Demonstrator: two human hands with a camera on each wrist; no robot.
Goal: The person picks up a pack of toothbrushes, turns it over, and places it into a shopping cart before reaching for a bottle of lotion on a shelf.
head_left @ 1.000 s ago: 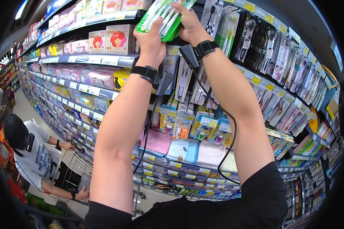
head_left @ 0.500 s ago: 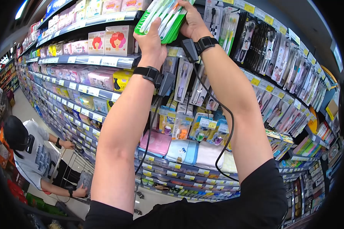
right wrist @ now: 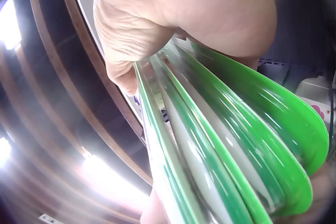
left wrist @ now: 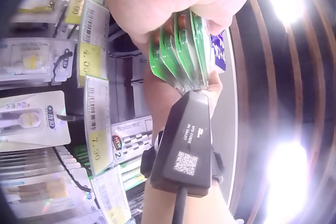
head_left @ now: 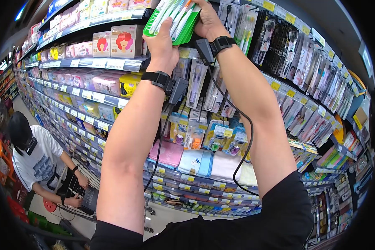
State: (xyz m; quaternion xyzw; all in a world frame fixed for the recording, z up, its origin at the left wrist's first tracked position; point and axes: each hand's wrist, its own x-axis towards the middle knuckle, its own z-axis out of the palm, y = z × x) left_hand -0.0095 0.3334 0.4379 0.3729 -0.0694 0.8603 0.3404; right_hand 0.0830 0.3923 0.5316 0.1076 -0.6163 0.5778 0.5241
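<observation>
Between my two hands, at the top of the head view, is a stack of green-backed toothbrush packs (head_left: 178, 26) with clear fronts. My left hand (head_left: 162, 49) grips the near left edge, its thumb lying over the front. The right hand (head_left: 209, 23) holds the right side of the stack, partly cut off by the frame's top. In the left wrist view, several packs (left wrist: 178, 50) stand slightly fanned apart under the palm. The right wrist view has their green curved edges (right wrist: 262, 145) spread below that hand, with gaps between the cards.
Hanging toothbrush packs (head_left: 306, 58) fill the rack to the right. Boxed goods (head_left: 126, 41) line the shelves at left. Folded towels (head_left: 193, 161) lie lower down. Another person (head_left: 41, 158) stands at a shopping cart (head_left: 89, 177) at lower left. A black cable (head_left: 248, 125) hangs from my right wrist.
The packs and both my hands have shifted slightly left in the head view, staying gripped. The other person's upper hand has come down from the shelf side to the cart.
</observation>
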